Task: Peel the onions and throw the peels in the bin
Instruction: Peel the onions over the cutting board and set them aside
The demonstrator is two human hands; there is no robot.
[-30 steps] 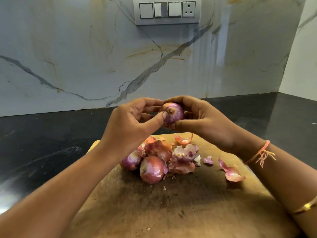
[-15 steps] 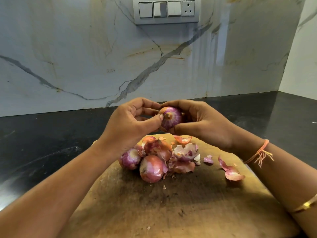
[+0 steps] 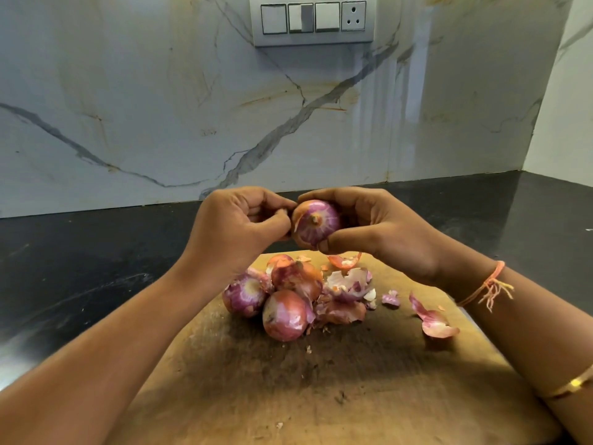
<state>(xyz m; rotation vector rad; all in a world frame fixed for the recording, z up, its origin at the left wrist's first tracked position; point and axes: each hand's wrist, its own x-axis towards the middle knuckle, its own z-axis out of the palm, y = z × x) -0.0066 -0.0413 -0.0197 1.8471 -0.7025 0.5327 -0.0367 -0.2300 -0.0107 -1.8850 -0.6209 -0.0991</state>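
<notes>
Black counter (image 3: pixel 80 268) underneath, wooden board (image 3: pixel 353 396) on it, right in front of you. Your right hand (image 3: pixel 378 232) and left hand (image 3: pixel 237 229) meet above the board's far edge. Below them, 3 onions (image 3: pixel 284 316) sit bunched on the board, touching a heap of peels (image 3: pixel 348 284). Now the onion (image 3: pixel 316 223): your right fingers curl round it, your left thumb and fingers pinch at its left side. 1 loose peel (image 3: pixel 433 322) lies apart, to the right.

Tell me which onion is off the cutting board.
The onion raised in the right hand, with the left hand pinching its skin. The other onions lie heaped on the cutting board beside loose peels.
</notes>
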